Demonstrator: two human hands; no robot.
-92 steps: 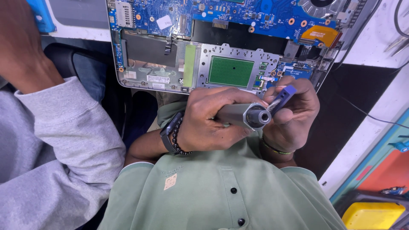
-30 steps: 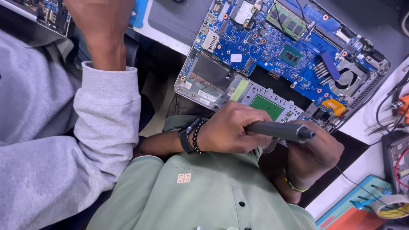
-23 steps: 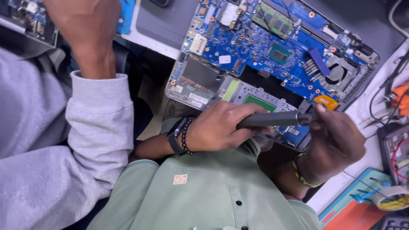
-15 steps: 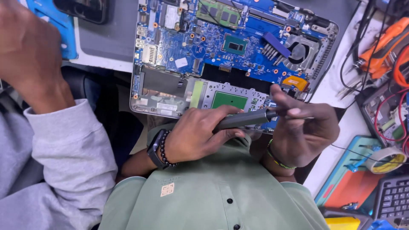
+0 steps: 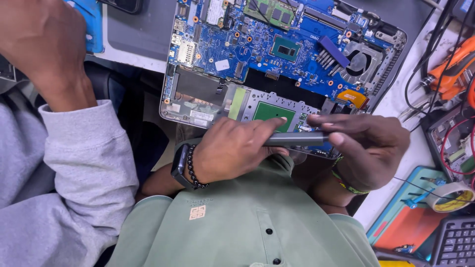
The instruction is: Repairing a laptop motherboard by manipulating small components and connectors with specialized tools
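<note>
Both hands have drifted little in half a second: the left hand (image 5: 232, 151) stays closed around the grey electric screwdriver (image 5: 292, 140), held level just over the opened laptop's (image 5: 277, 54) near edge. Meanwhile the right hand (image 5: 368, 148) pinches its far end, so the work looks paused on the tool itself.

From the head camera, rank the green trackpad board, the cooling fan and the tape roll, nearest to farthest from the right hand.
From the right hand:
1. Green trackpad board, just to its left on the opened laptop.
2. Cooling fan, above it in the laptop's upper right corner.
3. Tape roll, at the far right, lower down.
</note>
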